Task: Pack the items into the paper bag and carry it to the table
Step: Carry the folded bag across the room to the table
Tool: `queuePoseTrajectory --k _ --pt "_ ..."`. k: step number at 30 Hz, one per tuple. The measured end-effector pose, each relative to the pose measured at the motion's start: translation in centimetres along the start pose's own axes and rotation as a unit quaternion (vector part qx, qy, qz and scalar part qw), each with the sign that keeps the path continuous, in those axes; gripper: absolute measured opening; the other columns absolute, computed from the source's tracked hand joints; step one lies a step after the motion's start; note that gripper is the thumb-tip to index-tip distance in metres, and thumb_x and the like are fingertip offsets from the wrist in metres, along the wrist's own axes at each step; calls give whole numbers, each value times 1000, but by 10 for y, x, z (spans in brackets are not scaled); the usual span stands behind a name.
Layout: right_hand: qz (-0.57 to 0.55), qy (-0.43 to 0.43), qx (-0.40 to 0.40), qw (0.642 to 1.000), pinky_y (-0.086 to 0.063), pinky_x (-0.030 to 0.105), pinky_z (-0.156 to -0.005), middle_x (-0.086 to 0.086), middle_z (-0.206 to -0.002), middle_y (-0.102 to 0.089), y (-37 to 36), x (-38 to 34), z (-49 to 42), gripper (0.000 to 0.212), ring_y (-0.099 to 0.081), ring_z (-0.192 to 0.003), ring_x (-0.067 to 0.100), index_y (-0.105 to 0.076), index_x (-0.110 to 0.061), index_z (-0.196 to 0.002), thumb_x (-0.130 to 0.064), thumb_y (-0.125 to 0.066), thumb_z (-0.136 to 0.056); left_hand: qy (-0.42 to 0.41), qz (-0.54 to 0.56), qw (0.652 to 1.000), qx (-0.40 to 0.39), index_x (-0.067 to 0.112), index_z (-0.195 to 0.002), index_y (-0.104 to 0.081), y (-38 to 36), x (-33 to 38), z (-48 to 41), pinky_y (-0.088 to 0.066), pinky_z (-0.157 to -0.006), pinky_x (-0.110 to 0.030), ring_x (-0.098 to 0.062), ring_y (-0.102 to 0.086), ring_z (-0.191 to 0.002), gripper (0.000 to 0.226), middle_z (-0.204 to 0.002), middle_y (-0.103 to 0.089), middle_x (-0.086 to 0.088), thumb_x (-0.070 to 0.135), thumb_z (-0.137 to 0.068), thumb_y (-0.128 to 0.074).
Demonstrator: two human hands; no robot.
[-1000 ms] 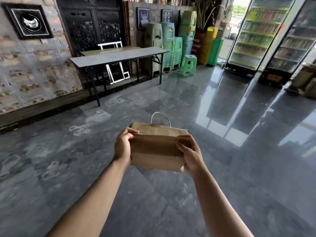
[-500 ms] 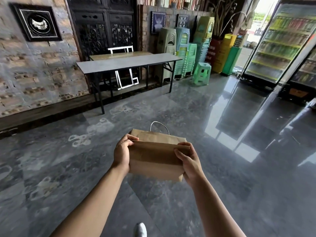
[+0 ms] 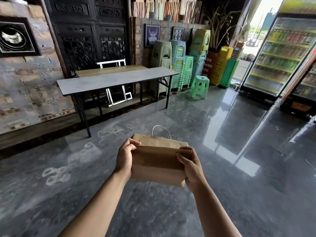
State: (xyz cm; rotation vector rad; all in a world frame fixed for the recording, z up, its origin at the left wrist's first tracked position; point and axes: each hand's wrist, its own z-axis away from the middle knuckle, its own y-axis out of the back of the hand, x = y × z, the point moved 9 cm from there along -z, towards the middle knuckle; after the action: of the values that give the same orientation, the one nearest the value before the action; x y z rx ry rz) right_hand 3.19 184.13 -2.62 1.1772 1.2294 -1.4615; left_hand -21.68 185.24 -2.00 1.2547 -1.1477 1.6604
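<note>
A brown paper bag [image 3: 157, 163] with its top folded over and a white cord handle sticking up behind is held out in front of me, above the floor. My left hand [image 3: 125, 157] grips its left side and my right hand [image 3: 190, 165] grips its right side. What is inside the bag is hidden. Ahead and slightly left stands a long grey folding table [image 3: 112, 80] on black legs, against the wall, with nothing on its top.
Stacks of plastic stools [image 3: 179, 65] and a single green stool [image 3: 200, 86] stand right of the table. Drink fridges [image 3: 280, 53] line the right side. A brick wall and a dark carved door [image 3: 89, 33] are behind the table. The floor is glossy dark stone.
The table and wall have grown larger and nearer in view, as I have moved towards them. Both hands keep the same grip on the bag.
</note>
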Motion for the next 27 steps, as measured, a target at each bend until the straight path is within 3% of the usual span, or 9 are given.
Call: queuePoseTrajectory --k 4,7,11,14,16,23,27 --pt "-7 -14 1 1000 -36 32 -77 -16 -86 -67 -10 0 -99 14 -53 -89 14 -67 -18 -83 -15 -67 -70 -6 4 1000 14 19 -66 -61 -29 5 -86 -40 -60 -30 -20 -53 -67 21 -71 -60 -6 8 -72 -45" --pt "-17 -35 -1 999 -34 32 -68 -7 -78 -62 -18 8 -181 9 -49 -82 15 -65 -18 -77 -14 -58 -73 -16 -7 999 28 20 -66 -64 -53 4 -161 -41 -69 -34 -24 -55 -77 22 -80 -63 -8 8 -70 -46" --pt "-26 -65 -46 996 -34 29 -57 -3 -64 -52 -35 4 -309 16 -44 -65 15 -56 -21 -65 -8 -51 -74 -32 -9 998 56 20 -80 -70 -95 10 -269 -41 -86 -39 -25 -58 -96 32 -100 -68 -4 2 -75 -45" --pt "-41 -85 -90 991 -35 21 -43 -5 -55 -48 -53 -13 -395 22 -44 -50 10 -53 -20 -61 -5 -49 -77 -44 -1 996 84 27 -89 -72 -121 27 -338 -44 -73 -33 -21 -59 -87 34 -100 -67 -2 10 -69 -49" --pt "-46 -89 -103 990 -33 20 -42 -6 -54 -46 -68 -27 -455 23 -42 -48 8 -51 -20 -60 -4 -48 -77 -53 3 993 103 29 -97 -70 -134 42 -387 -44 -65 -28 -18 -58 -83 38 -101 -66 0 5 -76 -49" --pt "-32 -108 -152 982 -35 19 -39 -6 -53 -47 -123 -30 -597 24 -44 -45 6 -51 -20 -63 -4 -45 -79 -42 23 986 160 31 -80 -73 -144 50 -518 -43 -73 -30 -17 -60 -91 35 -99 -69 8 13 -61 -50" --pt "-8 -113 -156 981 -34 21 -43 -5 -56 -45 -158 -14 -686 20 -41 -52 10 -51 -21 -65 -6 -46 -78 -33 26 984 172 30 -77 -73 -144 45 -605 -44 -70 -31 -18 -60 -85 34 -95 -69 6 15 -59 -49"
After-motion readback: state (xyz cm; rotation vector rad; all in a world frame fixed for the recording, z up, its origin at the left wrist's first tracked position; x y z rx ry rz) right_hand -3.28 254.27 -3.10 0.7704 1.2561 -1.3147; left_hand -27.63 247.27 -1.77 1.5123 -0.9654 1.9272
